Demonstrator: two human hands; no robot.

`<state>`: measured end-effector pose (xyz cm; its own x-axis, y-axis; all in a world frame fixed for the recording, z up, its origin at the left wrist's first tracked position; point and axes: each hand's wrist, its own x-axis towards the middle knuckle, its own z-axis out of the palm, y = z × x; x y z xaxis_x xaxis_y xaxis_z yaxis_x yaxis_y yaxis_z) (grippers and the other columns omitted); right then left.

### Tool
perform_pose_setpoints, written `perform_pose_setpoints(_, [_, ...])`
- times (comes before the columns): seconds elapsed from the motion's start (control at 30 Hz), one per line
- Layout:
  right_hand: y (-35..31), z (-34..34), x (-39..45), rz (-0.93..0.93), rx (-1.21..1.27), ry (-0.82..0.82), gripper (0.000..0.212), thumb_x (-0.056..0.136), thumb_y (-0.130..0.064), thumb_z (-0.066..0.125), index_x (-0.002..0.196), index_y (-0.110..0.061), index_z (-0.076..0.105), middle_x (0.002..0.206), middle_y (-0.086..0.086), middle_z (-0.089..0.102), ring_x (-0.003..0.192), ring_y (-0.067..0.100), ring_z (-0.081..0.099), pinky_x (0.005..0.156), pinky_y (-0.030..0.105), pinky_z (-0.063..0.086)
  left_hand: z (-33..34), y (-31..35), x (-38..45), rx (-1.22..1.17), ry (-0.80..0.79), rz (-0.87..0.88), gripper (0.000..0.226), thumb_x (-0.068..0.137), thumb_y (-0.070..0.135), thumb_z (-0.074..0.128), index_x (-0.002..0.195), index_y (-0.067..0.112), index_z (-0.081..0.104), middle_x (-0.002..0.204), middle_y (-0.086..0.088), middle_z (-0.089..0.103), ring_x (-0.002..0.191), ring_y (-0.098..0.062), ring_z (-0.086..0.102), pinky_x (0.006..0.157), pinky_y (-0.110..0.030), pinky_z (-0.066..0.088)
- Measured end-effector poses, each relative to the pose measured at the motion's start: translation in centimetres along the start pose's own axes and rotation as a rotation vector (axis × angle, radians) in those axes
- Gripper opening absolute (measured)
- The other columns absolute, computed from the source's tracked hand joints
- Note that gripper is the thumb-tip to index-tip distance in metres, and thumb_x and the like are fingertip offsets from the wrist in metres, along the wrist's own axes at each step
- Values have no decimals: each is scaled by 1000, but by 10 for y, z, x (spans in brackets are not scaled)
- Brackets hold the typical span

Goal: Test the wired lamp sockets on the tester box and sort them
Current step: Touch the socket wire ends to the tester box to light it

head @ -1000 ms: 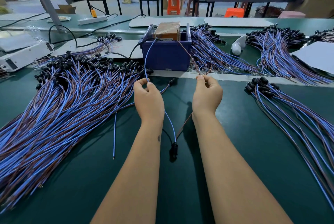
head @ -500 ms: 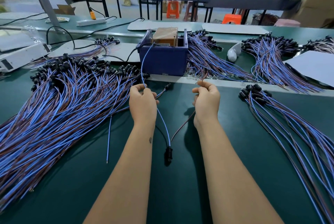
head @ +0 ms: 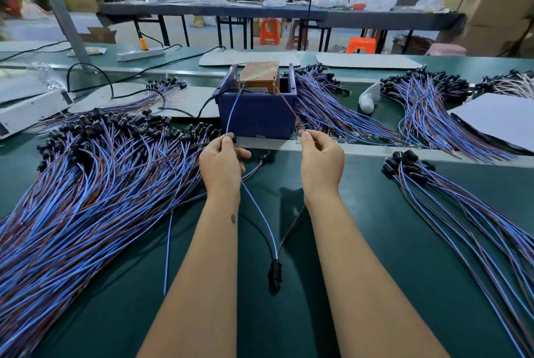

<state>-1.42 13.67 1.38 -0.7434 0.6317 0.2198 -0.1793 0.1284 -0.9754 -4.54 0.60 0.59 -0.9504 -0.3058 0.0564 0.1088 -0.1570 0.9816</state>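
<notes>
Wires pinched between both fingers.

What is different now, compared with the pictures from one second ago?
Little changed. The left hand still pinches the blue wire and the right hand the brown wire, both leading to the tester box. The black socket still lies between the forearms. The view tilted up slightly.

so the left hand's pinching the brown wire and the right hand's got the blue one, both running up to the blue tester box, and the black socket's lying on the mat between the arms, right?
Not quite: the colours are swapped. In the head view the left hand pinches the blue wire and the right hand the brown wire. Both do run up to the blue tester box, and the black socket lies between the arms.
</notes>
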Motion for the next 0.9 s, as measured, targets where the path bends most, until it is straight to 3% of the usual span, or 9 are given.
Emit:
perform_pose_setpoints(0.2, [5,9,5,8,6,77,18,95,-19,57,106,-15,71,86,-6,66,78,10,58,76,25,48,5,-1,-4,-45,43,48,23,104,15,40,99,14,63,50,3,63,38,-6,43,41,-16,36])
perform_pose_setpoints(0.27, [8,9,5,-5,-23,59,18,96,-19,57,106,-16,71,81,-8,64,74,9,57,73,24,48,5,1,-6,-31,23,71,25,104,15,40,94,19,62,51,3,63,40,-7,44,43,-17,37])
perform_pose_setpoints(0.37, [10,6,5,-47,-95,21,18,96,-19,56,106,-18,72,76,-13,61,69,5,55,64,12,42,4,0,-8,0,18,92,24,104,16,41,95,19,63,51,4,63,39,-6,44,42,-16,37])
perform_pose_setpoints(0.5, [9,2,7,-61,-153,20,20,95,-19,55,105,-19,73,75,-10,61,69,8,53,63,20,39,4,0,-8,-18,32,82,24,103,14,40,99,12,64,49,3,61,38,-6,39,41,-16,34])
perform_pose_setpoints(0.6, [9,1,7,-59,-167,35,20,96,-20,55,104,-20,73,77,-8,64,66,7,52,59,17,38,5,1,-8,-31,33,74,23,103,13,40,100,12,63,49,3,60,38,-6,38,41,-16,33])
perform_pose_setpoints(0.73, [8,1,7,-45,-179,53,21,96,-20,54,105,-19,73,77,-8,63,69,10,53,63,23,39,5,2,-8,-41,40,59,24,103,13,40,105,8,64,50,2,60,39,-6,38,40,-16,32])
perform_pose_setpoints(0.9, [8,2,7,-50,-218,63,23,96,-21,53,110,-19,72,83,-9,64,73,8,54,59,16,38,3,4,-9,-69,42,47,23,103,13,41,103,10,64,53,0,60,39,-7,36,40,-16,30])
